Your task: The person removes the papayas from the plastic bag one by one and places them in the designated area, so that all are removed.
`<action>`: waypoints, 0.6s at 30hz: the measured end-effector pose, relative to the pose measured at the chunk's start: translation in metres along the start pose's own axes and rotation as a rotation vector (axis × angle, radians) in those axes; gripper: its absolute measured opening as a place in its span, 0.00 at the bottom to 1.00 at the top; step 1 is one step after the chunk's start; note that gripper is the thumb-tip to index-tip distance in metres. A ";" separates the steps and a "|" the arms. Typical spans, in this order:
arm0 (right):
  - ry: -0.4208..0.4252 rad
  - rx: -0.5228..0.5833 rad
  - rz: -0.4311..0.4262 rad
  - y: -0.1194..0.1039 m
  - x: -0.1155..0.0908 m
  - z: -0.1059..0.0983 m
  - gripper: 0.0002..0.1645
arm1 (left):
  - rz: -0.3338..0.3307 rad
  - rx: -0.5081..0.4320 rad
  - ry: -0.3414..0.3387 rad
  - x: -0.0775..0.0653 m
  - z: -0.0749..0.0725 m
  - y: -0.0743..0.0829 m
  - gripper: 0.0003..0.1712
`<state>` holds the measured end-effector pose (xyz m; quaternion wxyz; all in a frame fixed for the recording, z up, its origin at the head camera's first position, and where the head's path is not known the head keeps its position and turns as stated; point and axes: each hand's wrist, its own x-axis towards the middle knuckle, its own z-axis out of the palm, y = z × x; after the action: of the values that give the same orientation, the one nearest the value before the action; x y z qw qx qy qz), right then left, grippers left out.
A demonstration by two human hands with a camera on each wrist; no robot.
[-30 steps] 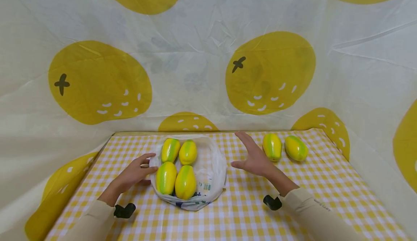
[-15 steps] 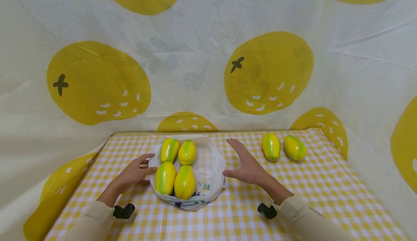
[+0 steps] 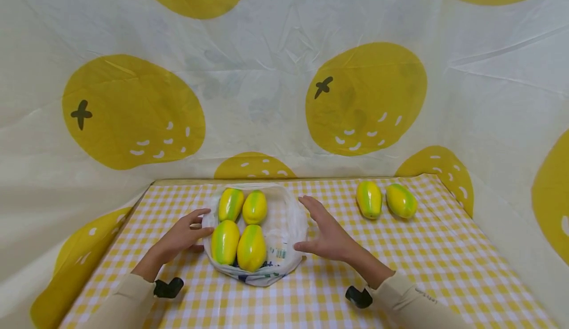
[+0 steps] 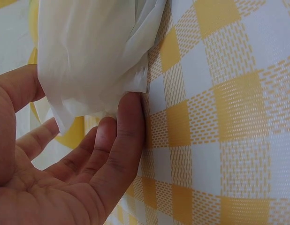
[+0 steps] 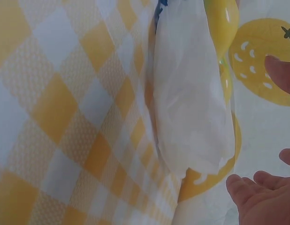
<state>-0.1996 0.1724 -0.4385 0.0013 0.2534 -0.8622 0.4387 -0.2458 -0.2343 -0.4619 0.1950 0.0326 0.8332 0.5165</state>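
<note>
A white plastic bag (image 3: 291, 220) sits with its mouth spread wide on the table. Several yellow fruits with green stripes, papaya-like (image 3: 251, 248), lie in its left half. My left hand (image 3: 184, 232) is at the bag's left side, fingers parted and relaxed; the thumb tip reaches the rim, and in the left wrist view the fingertips (image 4: 130, 105) touch the bag's outer wall. At the bag's right side is my right hand (image 3: 326, 232), thumb and fingers spread and holding nothing. In the right wrist view a small gap separates this hand (image 5: 267, 199) from the bag.
Two more papaya-like fruits (image 3: 369, 199) lie at the back right of the table. A yellow and white checked cloth (image 3: 426, 269) covers the tabletop. Behind it hangs a pale curtain (image 3: 266, 97) printed with large yellow fruits.
My right hand has moved left, away from the two fruits at the back right, to the bag's right side. My left hand and the bag stay put.
</note>
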 end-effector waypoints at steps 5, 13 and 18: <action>-0.019 0.037 -0.010 -0.006 0.000 0.008 0.61 | -0.003 -0.004 -0.002 0.000 0.000 0.000 0.47; -0.043 0.072 -0.012 -0.015 0.002 0.022 0.61 | -0.001 -0.008 -0.004 0.000 0.000 -0.001 0.46; -0.057 0.082 -0.011 -0.017 0.004 0.029 0.61 | 0.002 -0.016 -0.005 0.001 -0.001 -0.001 0.46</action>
<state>-0.1892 0.1401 -0.4425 -0.0311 0.2704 -0.8417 0.4664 -0.2466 -0.2351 -0.4632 0.1966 0.0332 0.8285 0.5234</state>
